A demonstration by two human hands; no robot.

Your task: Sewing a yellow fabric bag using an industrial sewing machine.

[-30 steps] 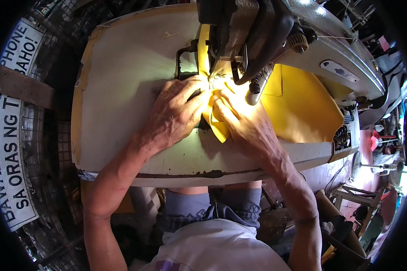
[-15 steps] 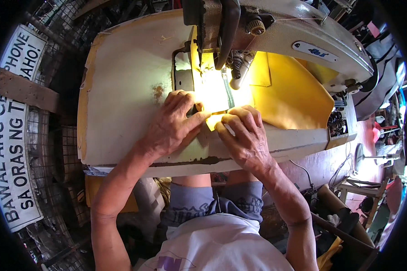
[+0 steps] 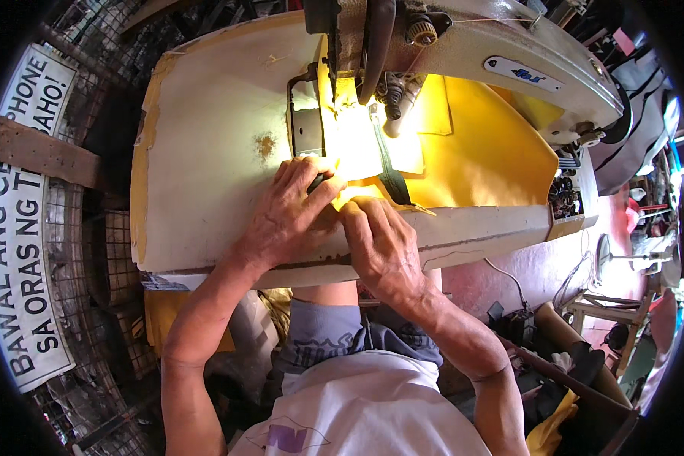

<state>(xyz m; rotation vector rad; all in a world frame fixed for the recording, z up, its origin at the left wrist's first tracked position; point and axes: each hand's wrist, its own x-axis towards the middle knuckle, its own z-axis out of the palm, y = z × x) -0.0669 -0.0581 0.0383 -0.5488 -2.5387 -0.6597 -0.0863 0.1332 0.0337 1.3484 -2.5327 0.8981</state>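
My left hand (image 3: pixel 285 214) is closed at the near end of the lit yellow material below the sewing machine (image 3: pixel 471 42), its fingertips pinching the yellow edge. My right hand (image 3: pixel 380 243) is just beside it, lower, with curled fingers also gripping that edge. A dark green zipper-like strip (image 3: pixel 391 176) lies on the yellow pieces, its lower end showing right of my fingers. A large yellow panel (image 3: pixel 486 167) spreads under the machine's arm. Glare washes out the area around the needle, and part of what my fingertips hold is hidden.
The pale worktable (image 3: pixel 197 152) has a worn front edge and a black metal bracket (image 3: pixel 292 106). At left are wire grating, a wooden plank (image 3: pixel 45 152) and white signboards (image 3: pixel 7 266). To the right stand a fan (image 3: pixel 604 258), a wooden stool and rolled material.
Both hands have pulled back from the needle toward me, the right one also moving left. The dark strip came into view and now reaches further right and nearer the table's front edge.
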